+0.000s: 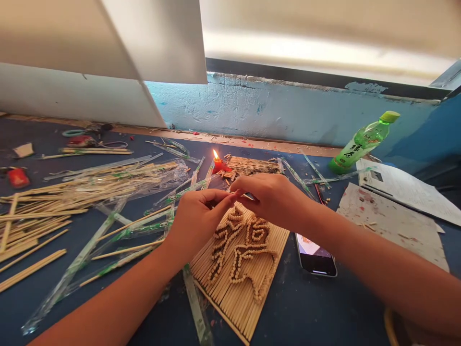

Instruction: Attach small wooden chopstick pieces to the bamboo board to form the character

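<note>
My left hand and my right hand meet above a panel of chopsticks laid side by side. The fingertips of both are pinched together; whatever lies between them is too small or hidden to make out. On the panel, short round stick pieces form a raised outline design, partly shaded with a darker brown filling. Just beyond my fingers a lit red candle burns. Behind it and to the right sits a bundle of sticks with dark ends.
Loose chopsticks and torn clear wrappers cover the left side. A phone lies under my right forearm. Further right are a stained sheet, an open booklet and a green tea bottle. A red lighter-like object lies far left.
</note>
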Available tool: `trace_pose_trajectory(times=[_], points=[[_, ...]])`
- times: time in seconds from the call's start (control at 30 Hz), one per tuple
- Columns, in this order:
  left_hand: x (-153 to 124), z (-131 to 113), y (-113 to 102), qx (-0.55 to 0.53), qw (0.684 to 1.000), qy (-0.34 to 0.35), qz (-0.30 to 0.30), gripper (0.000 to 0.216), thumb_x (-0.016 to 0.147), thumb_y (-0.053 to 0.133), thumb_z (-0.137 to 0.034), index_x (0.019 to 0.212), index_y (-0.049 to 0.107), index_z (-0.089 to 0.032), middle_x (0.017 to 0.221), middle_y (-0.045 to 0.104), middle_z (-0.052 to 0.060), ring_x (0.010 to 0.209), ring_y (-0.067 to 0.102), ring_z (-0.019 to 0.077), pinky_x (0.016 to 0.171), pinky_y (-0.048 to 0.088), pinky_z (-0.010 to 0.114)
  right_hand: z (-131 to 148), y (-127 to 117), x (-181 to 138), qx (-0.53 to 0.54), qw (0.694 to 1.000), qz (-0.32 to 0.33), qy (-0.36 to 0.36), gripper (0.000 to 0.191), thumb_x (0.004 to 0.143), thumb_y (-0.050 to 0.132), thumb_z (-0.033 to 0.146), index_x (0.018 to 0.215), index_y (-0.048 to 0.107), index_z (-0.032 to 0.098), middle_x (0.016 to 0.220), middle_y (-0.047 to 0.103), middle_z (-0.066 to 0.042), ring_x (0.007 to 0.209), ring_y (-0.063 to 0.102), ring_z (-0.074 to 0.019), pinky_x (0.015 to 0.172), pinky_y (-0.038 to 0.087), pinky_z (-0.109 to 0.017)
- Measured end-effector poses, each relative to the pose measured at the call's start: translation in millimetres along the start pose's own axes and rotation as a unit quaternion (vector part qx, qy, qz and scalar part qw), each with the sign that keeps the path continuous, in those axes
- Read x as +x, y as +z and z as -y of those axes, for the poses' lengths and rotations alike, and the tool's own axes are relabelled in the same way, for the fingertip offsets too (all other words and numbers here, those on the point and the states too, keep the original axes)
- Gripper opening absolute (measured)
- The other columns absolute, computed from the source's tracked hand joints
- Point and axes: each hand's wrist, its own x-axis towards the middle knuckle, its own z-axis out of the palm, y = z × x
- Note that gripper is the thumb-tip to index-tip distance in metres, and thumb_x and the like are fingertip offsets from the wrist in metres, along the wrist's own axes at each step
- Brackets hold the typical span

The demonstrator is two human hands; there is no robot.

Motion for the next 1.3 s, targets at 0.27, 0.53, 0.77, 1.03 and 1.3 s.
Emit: trace_pose_trajectory(times=[0.27, 0.53, 0.77, 1.03, 1.3], points=[[1, 1, 0, -0.015, 1.000, -0.014, -0.002, 0.024, 0.081, 0.074, -0.044, 0.080, 0.082, -0.022, 0.058, 0.064, -0.001, 0.052, 0.042, 0.0119, 0.047, 0.030, 0.024, -4, 4, 2, -0.038, 0.999, 0.003, -0.025, 0.014, 0.101, 0.047, 0.024, 0.097, 0.060, 0.020, 0.079, 0.066, -0.002, 0.074, 0.060, -0.0151, 0.068, 0.039, -0.028], [2, 3, 0, -0.001, 1.000, -0.017, 0.010, 0.022, 0.082, 0.072, -0.041, 0.082, 0.081, -0.021, 0.069, 0.073, 0.002, 0.061, 0.057, 0.0160, 0.054, 0.039, 0.026, -9, 4, 2, -0.067, 0.995, 0.025, -0.072, 0.015, 0.102, 0.045, 0.020, 0.100, 0.060, 0.019, 0.078, 0.062, -0.003, 0.073, 0.056, -0.0159, 0.067, 0.039, -0.030], [2, 4, -3, 0.026, 0.999, -0.013, 0.016, 0.022, 0.085, 0.069, -0.038, 0.087, 0.082, -0.020, 0.073, 0.076, 0.003, 0.065, 0.063, 0.0182, 0.056, 0.042, 0.027, -10, 7, 0, -0.074, 0.993, 0.021, -0.092, 0.014, 0.100, 0.046, 0.014, 0.100, 0.059, 0.019, 0.080, 0.061, -0.003, 0.076, 0.055, -0.0159, 0.068, 0.039, -0.030], [0, 2, 0, 0.002, 0.999, 0.003, 0.044, 0.027, 0.088, 0.067, -0.041, 0.101, 0.080, -0.021, 0.073, 0.075, 0.002, 0.060, 0.057, 0.0153, 0.052, 0.039, 0.027, -9, 6, 0, -0.078, 0.994, -0.010, -0.075, 0.015, 0.098, 0.048, 0.011, 0.093, 0.062, 0.016, 0.076, 0.060, -0.002, 0.068, 0.052, -0.0137, 0.063, 0.038, -0.028], [-2, -2, -2, -0.034, 0.999, 0.014, 0.031, 0.021, 0.087, 0.070, -0.038, 0.093, 0.079, -0.021, 0.077, 0.076, 0.002, 0.066, 0.062, 0.0156, 0.056, 0.045, 0.026, 0, -14, -26, 0.108, 0.992, -0.068, 0.020, 0.016, 0.088, 0.064, 0.011, 0.098, 0.074, 0.019, 0.086, 0.069, -0.002, 0.071, 0.059, -0.0103, 0.067, 0.046, -0.024]])
